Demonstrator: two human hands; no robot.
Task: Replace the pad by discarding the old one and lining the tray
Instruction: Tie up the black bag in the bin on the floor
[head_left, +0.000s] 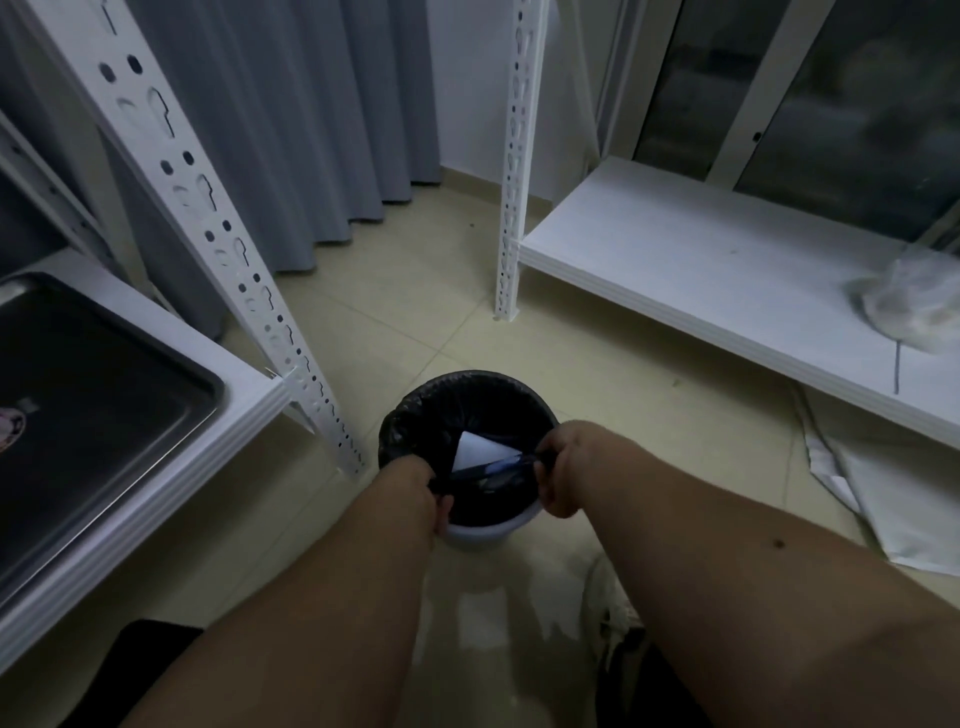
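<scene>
A small white bin (475, 535) lined with a black bag (457, 405) stands on the floor in front of me. Inside it lies a folded white pad (475, 447) with a blue edge. My left hand (431, 499) grips the near-left edge of the black bag. My right hand (558, 475) grips the bag's right edge, stretching it taut across the opening. A dark metal tray (104, 395) sits on the white shelf at the left, bare apart from a small reflection.
A white slotted rack post (249, 270) stands just left of the bin. A low white shelf (701, 270) at the right bears a crumpled clear plastic bag (909, 306). White sheets (893, 499) lie on the floor beneath it. Grey curtains hang behind.
</scene>
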